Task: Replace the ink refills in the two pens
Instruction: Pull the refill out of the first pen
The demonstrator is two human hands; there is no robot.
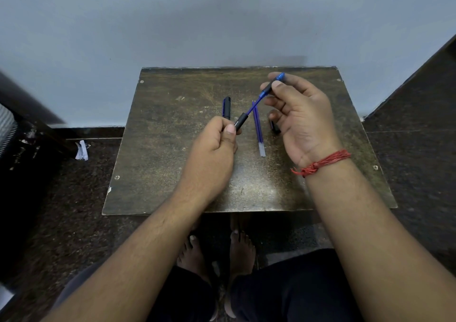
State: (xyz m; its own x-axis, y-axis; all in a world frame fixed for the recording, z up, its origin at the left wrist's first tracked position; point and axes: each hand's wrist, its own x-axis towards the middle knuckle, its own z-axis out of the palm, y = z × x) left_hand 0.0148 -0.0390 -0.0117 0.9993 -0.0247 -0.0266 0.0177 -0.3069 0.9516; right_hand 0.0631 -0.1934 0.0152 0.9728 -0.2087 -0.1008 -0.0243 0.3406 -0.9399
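Observation:
My left hand [217,146] grips the black barrel [240,121] of a pen over the small brown table [158,149]. My right hand [301,117] pinches the blue and black front section [271,86] of the same pen, held apart from the barrel. A thin blue refill [255,104] spans the gap between the two parts. Two spare blue refills [259,129] lie side by side on the table under my hands. Behind my left hand lies a second pen [226,107], dark blue and black. A black piece [275,127] lies half hidden under my right palm.
The table stands against a pale wall [222,21] on a dark speckled floor [74,198]. Crumpled white paper [81,150] lies on the floor to the left. My bare feet [217,250] and knees are below the table's near edge.

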